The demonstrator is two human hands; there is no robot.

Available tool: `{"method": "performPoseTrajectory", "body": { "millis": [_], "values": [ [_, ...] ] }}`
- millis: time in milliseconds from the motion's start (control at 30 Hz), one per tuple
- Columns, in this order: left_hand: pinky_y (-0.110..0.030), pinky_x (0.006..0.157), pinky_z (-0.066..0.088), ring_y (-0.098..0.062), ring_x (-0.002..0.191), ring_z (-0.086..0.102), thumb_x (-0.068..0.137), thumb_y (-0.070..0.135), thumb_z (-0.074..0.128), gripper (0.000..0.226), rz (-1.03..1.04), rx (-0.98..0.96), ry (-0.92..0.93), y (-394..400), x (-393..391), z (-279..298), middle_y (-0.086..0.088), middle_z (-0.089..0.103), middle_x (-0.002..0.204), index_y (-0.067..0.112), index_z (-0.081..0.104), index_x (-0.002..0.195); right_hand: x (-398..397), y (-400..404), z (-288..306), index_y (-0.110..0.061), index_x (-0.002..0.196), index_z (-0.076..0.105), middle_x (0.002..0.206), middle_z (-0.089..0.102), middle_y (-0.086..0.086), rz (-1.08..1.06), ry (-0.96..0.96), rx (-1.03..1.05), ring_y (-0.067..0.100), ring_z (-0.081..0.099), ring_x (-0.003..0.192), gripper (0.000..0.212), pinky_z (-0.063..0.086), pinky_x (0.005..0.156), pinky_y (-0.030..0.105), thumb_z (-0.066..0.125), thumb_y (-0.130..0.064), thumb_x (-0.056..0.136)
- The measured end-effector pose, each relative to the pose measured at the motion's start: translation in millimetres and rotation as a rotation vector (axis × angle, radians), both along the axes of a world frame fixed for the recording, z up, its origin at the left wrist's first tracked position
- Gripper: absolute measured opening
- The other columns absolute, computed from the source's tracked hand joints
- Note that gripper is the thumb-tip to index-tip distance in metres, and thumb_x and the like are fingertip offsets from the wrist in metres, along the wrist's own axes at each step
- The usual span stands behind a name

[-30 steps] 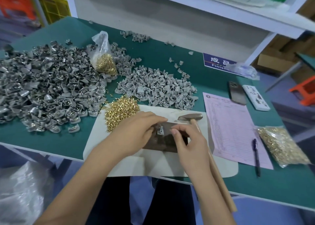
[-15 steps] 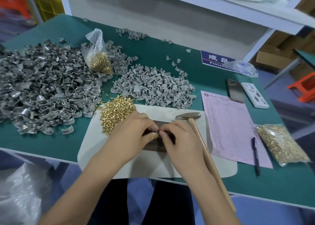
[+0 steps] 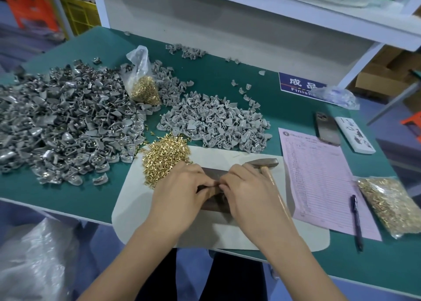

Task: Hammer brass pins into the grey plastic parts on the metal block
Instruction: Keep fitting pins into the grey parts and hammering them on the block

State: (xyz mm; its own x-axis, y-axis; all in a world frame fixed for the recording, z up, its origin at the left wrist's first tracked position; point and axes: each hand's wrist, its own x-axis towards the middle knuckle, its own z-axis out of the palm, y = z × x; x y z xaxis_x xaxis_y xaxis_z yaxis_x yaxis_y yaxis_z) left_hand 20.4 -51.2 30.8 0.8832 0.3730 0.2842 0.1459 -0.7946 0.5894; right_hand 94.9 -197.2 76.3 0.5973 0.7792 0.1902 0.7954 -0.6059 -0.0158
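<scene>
Bright, even overhead light, soft shadows, wide-angle bending and blur at edges.

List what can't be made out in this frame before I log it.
- Head view: whatever the fingertips work on over the metal block is hidden by the left hand and right hand.
- The hammer handle is partly hidden by the right hand and forearm.
- Pink form: print too small.
- Blue sign: partly covered by a plastic bag.
</scene>
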Motion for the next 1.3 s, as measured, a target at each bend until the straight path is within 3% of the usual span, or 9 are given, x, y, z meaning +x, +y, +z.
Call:
{"method": "performPoseTrajectory", "body": {
  "millis": [133,400,500,667,733,800,1000,1133,1300],
  "values": [
    [-0.025,0.055,0.035,-0.005,0.082,0.040,0.082,0.048,0.075,0.012,0.004,0.018,-0.001,0,0,-1,0.025,0.056,0.078,0.044,0.076,0.093,7,-9,-8,-0.021,0.091,0.074,0.094,0.066,-0.009,-0.034,0.261,0.208,0.018,0.059,0.097,0.006,0.035,0.083,0.030,0.070,-0.018,0.093],
    [-0.032,0.061,0.047,-0.008,0.087,0.046,0.083,0.045,0.076,0.010,-0.005,-0.003,0.007,1,0,1,0.024,0.061,0.082,0.042,0.077,0.093,10,-8,-13,-0.029,0.093,0.076,0.093,0.063,-0.014,-0.084,0.283,0.212,0.017,0.055,0.101,0.011,0.045,0.084,0.043,0.065,-0.028,0.095],
    [-0.030,0.061,0.044,-0.008,0.086,0.045,0.083,0.045,0.077,0.011,0.005,0.010,0.007,1,-1,1,0.024,0.061,0.082,0.041,0.077,0.093,10,-7,-15,-0.030,0.095,0.075,0.094,0.062,-0.015,-0.079,0.293,0.212,0.011,0.056,0.099,0.010,0.041,0.086,0.037,0.065,-0.030,0.095],
    [-0.030,0.061,0.044,-0.007,0.088,0.047,0.082,0.051,0.075,0.012,0.014,0.009,0.009,-1,-1,3,0.026,0.060,0.082,0.043,0.077,0.091,34,-33,-13,-0.026,0.098,0.073,0.098,0.068,-0.009,-0.283,0.324,0.535,0.013,0.060,0.096,0.012,0.045,0.081,0.030,0.066,-0.034,0.095],
    [-0.031,0.060,0.046,-0.008,0.088,0.047,0.083,0.052,0.073,0.013,0.007,0.040,0.002,-2,-2,4,0.025,0.061,0.082,0.043,0.077,0.091,46,-52,-21,-0.023,0.112,0.063,0.108,0.062,0.000,-0.541,0.215,0.364,0.023,0.056,0.104,0.027,0.043,0.076,0.036,0.058,-0.046,0.100],
    [-0.031,0.059,0.049,-0.008,0.087,0.047,0.084,0.052,0.072,0.013,0.009,0.093,-0.002,-3,-4,5,0.024,0.062,0.082,0.043,0.077,0.092,50,-61,-35,-0.014,0.122,0.055,0.115,0.059,0.010,-0.660,0.306,0.138,0.032,0.054,0.106,0.041,0.046,0.078,0.040,0.055,-0.048,0.101],
    [-0.030,0.057,0.047,-0.009,0.086,0.048,0.083,0.051,0.074,0.014,0.006,0.112,-0.009,-6,-4,7,0.022,0.063,0.081,0.041,0.077,0.090,53,-66,-38,-0.011,0.114,0.056,0.111,0.053,0.011,-0.589,0.307,0.139,0.034,0.057,0.084,0.023,0.045,0.068,0.042,0.043,-0.028,0.106],
    [-0.032,0.060,0.049,-0.008,0.087,0.047,0.085,0.052,0.070,0.012,-0.036,0.117,0.038,0,-2,10,0.023,0.063,0.086,0.042,0.074,0.091,34,-75,-19,-0.035,0.102,0.053,0.080,0.060,-0.011,-0.401,0.562,0.523,0.007,0.052,0.064,0.015,0.039,0.056,0.032,0.040,-0.042,0.104],
    [-0.032,0.065,0.048,-0.009,0.088,0.046,0.088,0.052,0.068,0.013,-0.076,0.156,0.095,3,3,15,0.023,0.065,0.090,0.042,0.074,0.095,-4,-76,-12,-0.047,0.115,0.055,0.077,0.058,-0.016,-0.179,0.595,0.456,0.011,0.051,0.066,0.033,0.042,0.061,0.031,0.031,-0.064,0.100]
  ]
}}
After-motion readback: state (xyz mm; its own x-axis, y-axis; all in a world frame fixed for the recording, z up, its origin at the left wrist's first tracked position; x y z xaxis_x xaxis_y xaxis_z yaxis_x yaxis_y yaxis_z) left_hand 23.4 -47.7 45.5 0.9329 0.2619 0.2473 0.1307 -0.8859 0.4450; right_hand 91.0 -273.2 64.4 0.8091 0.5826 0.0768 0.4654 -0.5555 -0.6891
